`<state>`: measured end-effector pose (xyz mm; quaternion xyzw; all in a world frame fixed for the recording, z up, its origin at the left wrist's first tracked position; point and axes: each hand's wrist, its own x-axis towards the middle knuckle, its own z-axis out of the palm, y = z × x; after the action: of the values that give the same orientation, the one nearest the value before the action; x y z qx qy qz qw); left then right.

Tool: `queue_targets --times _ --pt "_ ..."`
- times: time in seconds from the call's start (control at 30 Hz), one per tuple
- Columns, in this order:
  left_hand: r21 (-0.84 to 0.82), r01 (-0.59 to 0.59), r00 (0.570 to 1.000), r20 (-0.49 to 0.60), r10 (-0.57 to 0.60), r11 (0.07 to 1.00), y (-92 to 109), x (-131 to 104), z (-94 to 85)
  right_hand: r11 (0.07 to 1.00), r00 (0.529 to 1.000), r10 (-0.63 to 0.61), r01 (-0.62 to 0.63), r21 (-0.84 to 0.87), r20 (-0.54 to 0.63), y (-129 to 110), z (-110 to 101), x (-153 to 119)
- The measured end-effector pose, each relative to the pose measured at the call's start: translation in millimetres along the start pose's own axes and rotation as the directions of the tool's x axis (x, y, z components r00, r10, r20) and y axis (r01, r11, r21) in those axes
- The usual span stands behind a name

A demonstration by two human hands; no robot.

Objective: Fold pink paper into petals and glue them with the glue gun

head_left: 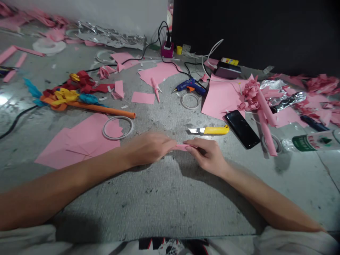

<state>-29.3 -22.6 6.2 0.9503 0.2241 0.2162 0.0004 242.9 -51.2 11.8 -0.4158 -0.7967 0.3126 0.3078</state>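
Between my two hands, just above the grey table (148, 209), is a narrow piece of pink paper (181, 147). My left hand (150, 147) pinches its left end, and that hand is slightly blurred. At the other end, the thumb and fingertips of my right hand (208, 154) are closed on the paper. A yellow box cutter (216, 130) with its blade out lies just beyond my right hand. Past my left wrist, a white tape roll (117, 128) rests partly on pink paper sheets (77, 141). Most of the held piece is hidden by fingers.
A blue glue gun (191, 85) sits ahead near another tape roll (190, 101). A black phone (242, 129), pink paper tubes (266, 134) and a bottle (316, 141) lie right. Orange, yellow and red paper flowers (66, 97) on an orange tube (106, 109) lie left. Cables run across the back.
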Motion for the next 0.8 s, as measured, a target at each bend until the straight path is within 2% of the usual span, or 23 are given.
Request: queue_targets --times 0.13,0.23,0.3,0.4,0.47,0.57,0.63,0.7,0.8 --pt "0.029 -0.037 0.998 -0.040 0.038 0.999 -3.4 -0.1 1.2 0.991 0.993 -0.115 0.114 -0.067 0.002 5.9 0.1 -2.0" --pt "-0.027 -0.058 0.993 -0.106 0.055 0.998 -5.5 -1.5 1.5 0.965 0.974 -0.228 0.225 -0.131 -0.003 8.8 -0.7 -4.4" --pt "-0.117 -0.037 0.987 -0.160 0.018 0.992 -4.5 -2.5 -0.3 0.955 0.967 -0.254 0.251 -0.156 0.004 8.7 -1.3 -6.7" --pt "-0.335 0.075 0.970 -0.192 -0.146 0.939 1.4 -1.5 -5.6 0.965 0.976 -0.218 0.213 -0.154 -0.014 4.4 -2.0 -10.4" --pt "-0.489 0.133 0.939 -0.215 -0.267 0.862 7.0 1.5 -8.1 0.979 0.982 -0.182 0.175 -0.105 -0.053 -1.8 -1.7 -12.0" --pt "-0.659 0.128 0.901 -0.235 -0.365 0.741 15.5 6.7 -5.9 0.997 0.994 -0.053 0.058 0.050 -0.092 -15.1 0.9 -11.9" --pt "-0.751 0.160 0.893 -0.166 -0.418 0.640 21.4 8.6 -0.8 0.976 0.993 0.100 -0.085 0.199 -0.069 -23.3 4.0 -10.7" --pt "-0.845 0.192 0.886 -0.070 -0.459 0.499 27.5 9.3 5.1 0.910 0.969 0.246 -0.227 0.347 -0.010 -28.4 7.6 -9.4" --pt "-0.945 0.171 0.872 0.013 -0.489 0.280 35.7 9.6 11.9 0.830 0.943 0.325 -0.319 0.458 0.069 -29.3 11.8 -7.9"
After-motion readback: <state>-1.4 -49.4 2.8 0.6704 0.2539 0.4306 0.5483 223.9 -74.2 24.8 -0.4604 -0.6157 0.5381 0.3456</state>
